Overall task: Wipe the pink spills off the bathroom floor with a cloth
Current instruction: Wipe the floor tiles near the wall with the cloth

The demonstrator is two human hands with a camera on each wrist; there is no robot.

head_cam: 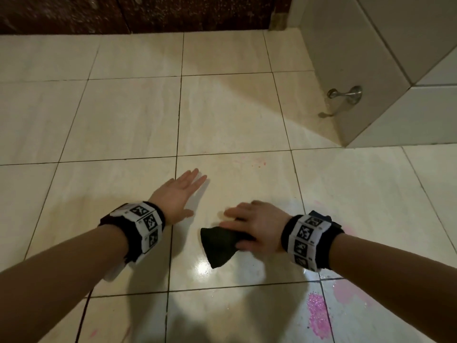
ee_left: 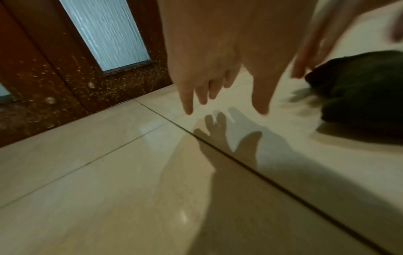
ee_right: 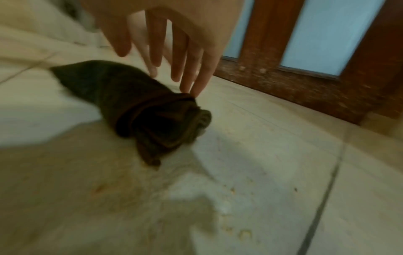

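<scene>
A dark cloth (head_cam: 220,246) lies bunched on the cream tiled floor (head_cam: 123,120). My right hand (head_cam: 247,219) is over its near end with straight fingers; in the right wrist view the right hand (ee_right: 159,57) hovers above the cloth (ee_right: 130,103), and only the outer fingertips touch its folded edge. My left hand (head_cam: 183,191) is held flat just above the floor to the cloth's left, empty, casting a shadow under the left hand (ee_left: 218,77). A glittery pink spill (head_cam: 317,315) and a paler pink patch (head_cam: 346,290) lie at the lower right. Faint pink specks (head_cam: 257,164) sit ahead.
A dark wooden door (head_cam: 123,13) with frosted glass (ee_left: 104,34) closes the far side. A white tiled block (head_cam: 371,70) with a metal fitting (head_cam: 346,95) stands at the right. A wet sheen (head_cam: 202,268) covers the tile near the cloth. Small pink marks (head_cam: 94,332) lie bottom left.
</scene>
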